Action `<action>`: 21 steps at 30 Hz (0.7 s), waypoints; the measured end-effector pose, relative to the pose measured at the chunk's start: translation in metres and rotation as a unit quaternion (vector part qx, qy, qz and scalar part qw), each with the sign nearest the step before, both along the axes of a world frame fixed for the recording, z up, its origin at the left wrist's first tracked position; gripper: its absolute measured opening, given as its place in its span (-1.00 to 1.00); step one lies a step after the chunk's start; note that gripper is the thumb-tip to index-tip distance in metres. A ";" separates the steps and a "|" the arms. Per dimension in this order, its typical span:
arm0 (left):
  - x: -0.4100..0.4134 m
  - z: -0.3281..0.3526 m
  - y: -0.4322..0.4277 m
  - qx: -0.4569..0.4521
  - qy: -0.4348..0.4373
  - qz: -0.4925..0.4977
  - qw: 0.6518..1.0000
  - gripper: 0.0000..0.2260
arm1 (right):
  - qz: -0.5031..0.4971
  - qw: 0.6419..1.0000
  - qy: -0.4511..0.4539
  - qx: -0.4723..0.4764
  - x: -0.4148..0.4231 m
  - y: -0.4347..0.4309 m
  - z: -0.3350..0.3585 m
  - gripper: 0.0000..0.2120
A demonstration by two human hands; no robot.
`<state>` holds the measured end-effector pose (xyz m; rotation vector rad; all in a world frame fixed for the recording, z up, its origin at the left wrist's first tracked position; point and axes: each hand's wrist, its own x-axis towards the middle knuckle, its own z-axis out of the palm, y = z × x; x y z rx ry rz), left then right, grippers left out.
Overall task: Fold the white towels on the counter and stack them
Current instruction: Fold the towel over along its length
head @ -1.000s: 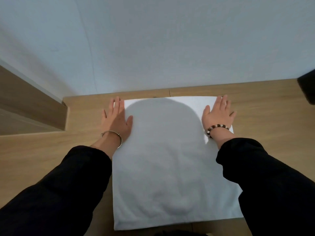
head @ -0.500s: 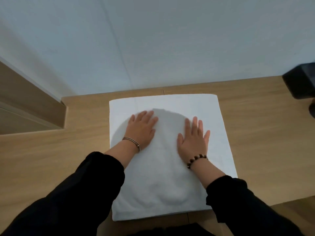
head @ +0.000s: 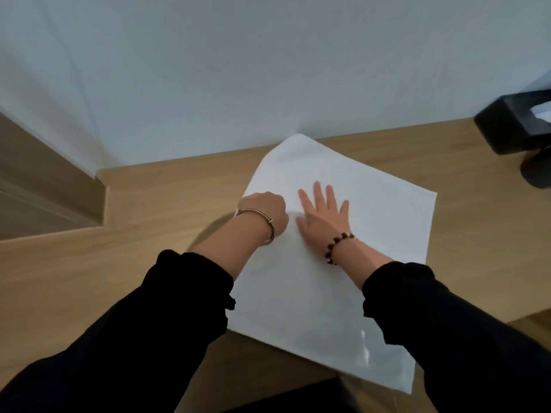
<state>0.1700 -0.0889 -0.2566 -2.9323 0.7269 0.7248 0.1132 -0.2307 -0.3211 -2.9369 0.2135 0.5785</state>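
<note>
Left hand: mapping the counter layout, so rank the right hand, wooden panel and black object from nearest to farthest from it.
1. right hand, beside it on the white towel
2. wooden panel, at left
3. black object, far right

We've got a black box [head: 507, 129] at the far right, sitting on the pale wood-grain surface [head: 149, 210]. Something white [head: 542, 112] shows in its top opening, but we can't tell what it is. Just on the near side of the box, a dark rounded thing [head: 536, 174] is cut off by the frame edge. Right behind the box rises a plain pale wall [head: 238, 70], meeting the surface all along its back edge. Far to the left of the box, a brown wooden panel [head: 44, 186] stands against that wall.
</note>
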 end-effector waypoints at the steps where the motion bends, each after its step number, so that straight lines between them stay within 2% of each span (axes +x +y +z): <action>1: 0.001 -0.005 0.001 -0.032 -0.052 0.033 0.998 -0.74 | 0.018 1.000 -0.014 0.015 -0.008 0.009 -0.002 -0.43; 4: 0.006 -0.028 0.006 -0.089 -0.135 0.010 0.987 -0.66 | 0.089 0.995 -0.042 0.026 -0.023 0.017 -0.004 -0.44; 7: 0.008 -0.055 0.017 -0.085 -0.119 0.008 0.989 -0.52 | 0.166 0.985 -0.049 0.014 -0.030 0.013 -0.007 -0.43; 9: 0.006 -0.070 0.027 -0.085 -0.106 0.040 0.990 -0.50 | 0.168 0.984 -0.059 0.020 -0.034 0.007 -0.009 -0.44; 14: 0.014 -0.082 0.037 -0.094 -0.104 0.088 0.986 -0.47 | 0.001 0.996 -0.093 0.019 -0.028 -0.024 -0.009 -0.48; 17: 0.019 -0.084 0.037 -0.095 -0.109 0.109 0.983 -0.46 | -0.070 0.994 -0.084 -0.030 -0.019 -0.051 -0.011 -0.47; 21: 0.023 -0.086 0.038 -0.093 -0.117 0.128 0.981 -0.44 | -0.165 0.984 -0.065 -0.034 -0.013 -0.072 -0.013 -0.47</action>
